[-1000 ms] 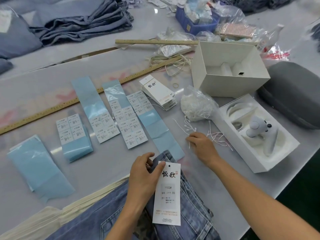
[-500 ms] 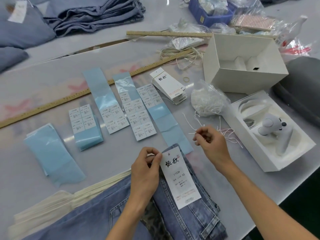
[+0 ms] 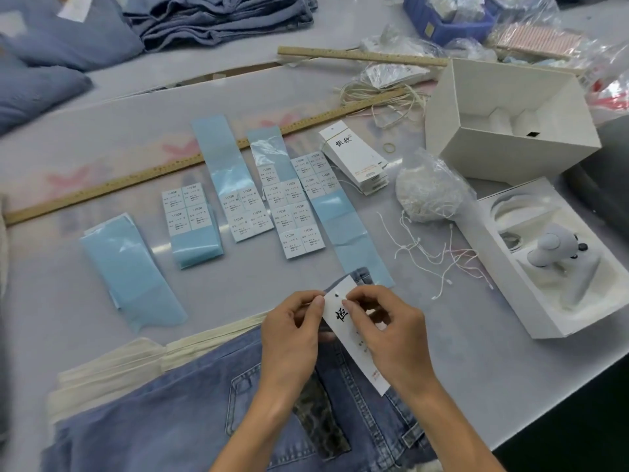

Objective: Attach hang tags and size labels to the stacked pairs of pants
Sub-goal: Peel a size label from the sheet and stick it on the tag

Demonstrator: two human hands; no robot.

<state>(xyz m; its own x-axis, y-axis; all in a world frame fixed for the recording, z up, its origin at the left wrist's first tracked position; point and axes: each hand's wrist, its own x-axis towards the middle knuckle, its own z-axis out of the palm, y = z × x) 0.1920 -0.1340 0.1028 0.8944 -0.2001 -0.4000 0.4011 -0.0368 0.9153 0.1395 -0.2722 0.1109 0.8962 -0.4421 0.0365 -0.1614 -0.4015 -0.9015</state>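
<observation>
Blue jeans point(image 3: 177, 413) lie at the near edge of the table, on top of cream pants point(image 3: 112, 362). A white hang tag point(image 3: 337, 303) with a punched hole and black characters rests over the jeans' waistband. My left hand point(image 3: 292, 335) pinches the tag's top left edge. My right hand point(image 3: 388, 328) pinches a thin white string against the tag just below the hole. Sheets of size labels point(image 3: 299, 212) on blue backing lie in a row beyond. A stack of hang tags point(image 3: 354, 158) sits to their right.
A bag of white strings point(image 3: 429, 192) and loose strings point(image 3: 429, 257) lie right of the labels. Two open white boxes point(image 3: 503, 120), one holding a grey controller point(image 3: 554, 247), stand at the right. A wooden ruler point(image 3: 143, 175) crosses the table. Folded jeans point(image 3: 218, 18) are stacked at the back.
My right hand moved left from the loose strings to the hang tag with a string pinched in it. My left hand kept hold of the tag, which now lies tilted.
</observation>
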